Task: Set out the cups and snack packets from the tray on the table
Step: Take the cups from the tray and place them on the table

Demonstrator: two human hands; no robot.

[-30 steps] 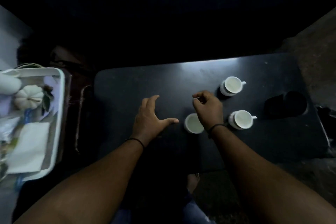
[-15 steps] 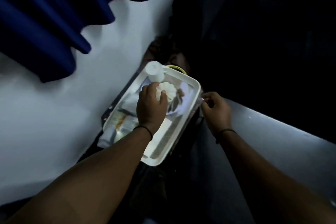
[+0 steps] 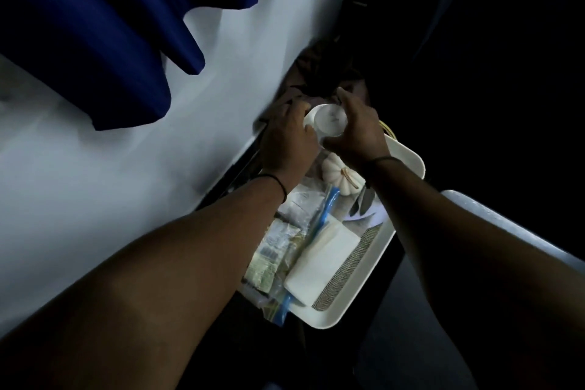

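Now your left hand (image 3: 286, 139) and right hand (image 3: 357, 130) both cup the white cup (image 3: 329, 120) over the tray's (image 3: 408, 157) far end, steadying it for the worktop; packets (image 3: 285, 241) wait.

Dim room; blue curtain (image 3: 104, 25) hangs over pale wall (image 3: 95, 174).

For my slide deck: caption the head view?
Both hands, left and right, grasp a white cup above the tray.
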